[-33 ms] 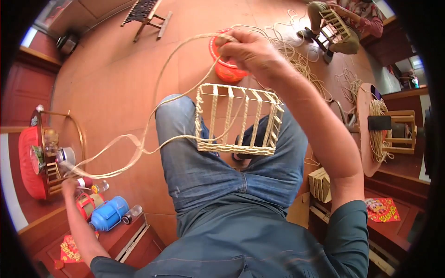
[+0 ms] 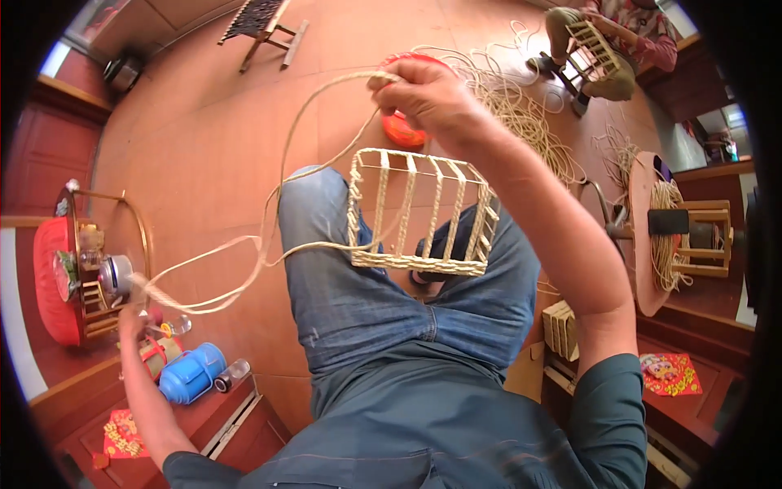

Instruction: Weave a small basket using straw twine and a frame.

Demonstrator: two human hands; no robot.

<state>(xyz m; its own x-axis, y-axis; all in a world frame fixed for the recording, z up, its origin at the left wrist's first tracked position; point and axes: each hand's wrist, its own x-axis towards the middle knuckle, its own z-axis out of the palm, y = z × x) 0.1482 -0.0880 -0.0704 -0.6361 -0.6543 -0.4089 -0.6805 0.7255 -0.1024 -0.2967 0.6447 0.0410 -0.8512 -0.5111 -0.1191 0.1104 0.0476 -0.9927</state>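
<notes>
A rectangular basket frame [image 2: 419, 267] of pale twisted cord stands across my thighs, with open slatted sides. My right hand [image 2: 428, 98] is raised beyond it, its fingers pinched on a pale cord [image 2: 287, 143]. From that pinch the cord arcs down to the left in a wide loop, and one strand runs into the basket frame. Far out to the left, my left hand [image 2: 133, 322] is closed on the other end of the looped cord, small and slightly blurred. A red plastic basin [image 2: 403, 130] sits on the floor behind my right hand, partly hidden by it.
Loose cord [image 2: 529, 122] lies heaped on the floor ahead. A person [image 2: 623, 41] sits at the far right with another slatted frame. On the left are a blue thermos jug [image 2: 193, 373] and a red-cushioned chair [image 2: 55, 281]; a stool [image 2: 262, 31] stands far off.
My left hand has shifted slightly up and to the right, drawing the cord with it. My right hand has moved a little left and down, still pinching the cord.
</notes>
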